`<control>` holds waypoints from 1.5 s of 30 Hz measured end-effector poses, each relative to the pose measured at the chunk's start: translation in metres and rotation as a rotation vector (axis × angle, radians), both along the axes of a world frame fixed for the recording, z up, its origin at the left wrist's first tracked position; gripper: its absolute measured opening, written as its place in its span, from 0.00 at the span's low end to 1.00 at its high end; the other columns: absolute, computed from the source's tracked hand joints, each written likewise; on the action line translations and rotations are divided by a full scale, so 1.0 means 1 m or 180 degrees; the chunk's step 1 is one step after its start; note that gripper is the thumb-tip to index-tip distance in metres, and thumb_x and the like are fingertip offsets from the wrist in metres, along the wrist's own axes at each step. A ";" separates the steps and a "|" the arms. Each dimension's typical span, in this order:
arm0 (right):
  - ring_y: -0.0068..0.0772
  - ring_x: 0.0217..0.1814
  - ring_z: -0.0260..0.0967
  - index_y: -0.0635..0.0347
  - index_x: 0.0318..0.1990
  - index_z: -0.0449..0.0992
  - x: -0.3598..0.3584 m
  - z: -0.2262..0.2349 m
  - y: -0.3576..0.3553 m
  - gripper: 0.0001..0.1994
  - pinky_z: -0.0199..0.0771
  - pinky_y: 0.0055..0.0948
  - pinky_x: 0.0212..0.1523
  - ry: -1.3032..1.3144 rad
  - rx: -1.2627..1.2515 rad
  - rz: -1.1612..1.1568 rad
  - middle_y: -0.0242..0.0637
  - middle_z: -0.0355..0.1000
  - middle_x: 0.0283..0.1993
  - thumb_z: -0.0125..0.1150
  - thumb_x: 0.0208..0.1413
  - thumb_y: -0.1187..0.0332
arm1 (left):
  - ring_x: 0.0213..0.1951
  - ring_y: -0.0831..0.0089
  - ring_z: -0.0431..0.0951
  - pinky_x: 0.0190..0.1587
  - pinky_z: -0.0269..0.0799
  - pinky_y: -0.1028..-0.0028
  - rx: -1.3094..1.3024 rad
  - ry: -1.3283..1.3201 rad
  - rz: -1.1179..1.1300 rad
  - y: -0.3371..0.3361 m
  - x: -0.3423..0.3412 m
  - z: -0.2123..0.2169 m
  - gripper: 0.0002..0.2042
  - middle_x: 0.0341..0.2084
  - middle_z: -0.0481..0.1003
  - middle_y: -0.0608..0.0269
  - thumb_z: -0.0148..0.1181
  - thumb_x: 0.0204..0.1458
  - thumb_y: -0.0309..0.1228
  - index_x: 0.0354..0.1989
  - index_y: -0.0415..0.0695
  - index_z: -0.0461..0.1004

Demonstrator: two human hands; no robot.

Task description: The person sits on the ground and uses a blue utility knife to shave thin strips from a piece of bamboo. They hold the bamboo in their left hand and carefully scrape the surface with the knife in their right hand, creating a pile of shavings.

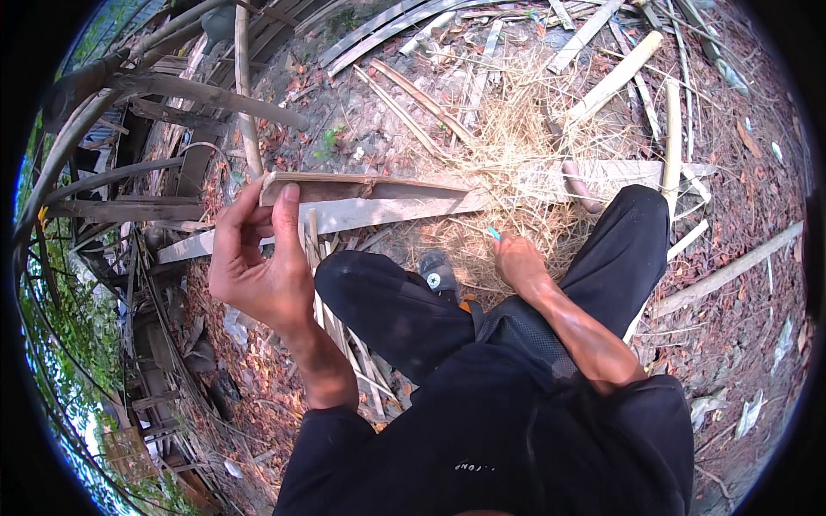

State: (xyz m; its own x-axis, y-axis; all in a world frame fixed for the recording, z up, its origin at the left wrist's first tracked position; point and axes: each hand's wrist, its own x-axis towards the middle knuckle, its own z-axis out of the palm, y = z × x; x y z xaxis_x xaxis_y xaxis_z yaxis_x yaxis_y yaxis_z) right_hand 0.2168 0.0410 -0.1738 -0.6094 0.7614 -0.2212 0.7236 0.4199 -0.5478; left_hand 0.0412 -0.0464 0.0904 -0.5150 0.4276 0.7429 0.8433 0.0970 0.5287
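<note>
Dark shirt (413, 447) nearest; beyond, the left hand (262, 258) pinches a wooden strip (344, 188) by a grey plank (361, 215), the right hand (519, 265) curls round a teal object (493, 233). Steadying seems underway; the next move likely calls for firm support.

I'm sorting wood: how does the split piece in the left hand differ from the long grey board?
The split piece is browner than the grey board. The piece looks shorter; the board runs beyond both its ends. The left hand holds the piece; straw partly covers the board. Both are narrow.
</note>
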 end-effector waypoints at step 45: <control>0.62 0.21 0.67 0.68 0.35 0.68 -0.032 0.134 0.016 0.18 0.66 0.52 0.23 0.1569 -0.0806 0.0021 0.56 0.67 0.16 0.45 0.64 0.58 | 0.28 0.72 0.77 0.30 0.76 0.79 0.0203 -0.0597 -0.0613 0.016 -0.013 -0.033 0.13 0.32 0.72 0.52 0.58 0.50 0.15 0.42 0.33 0.64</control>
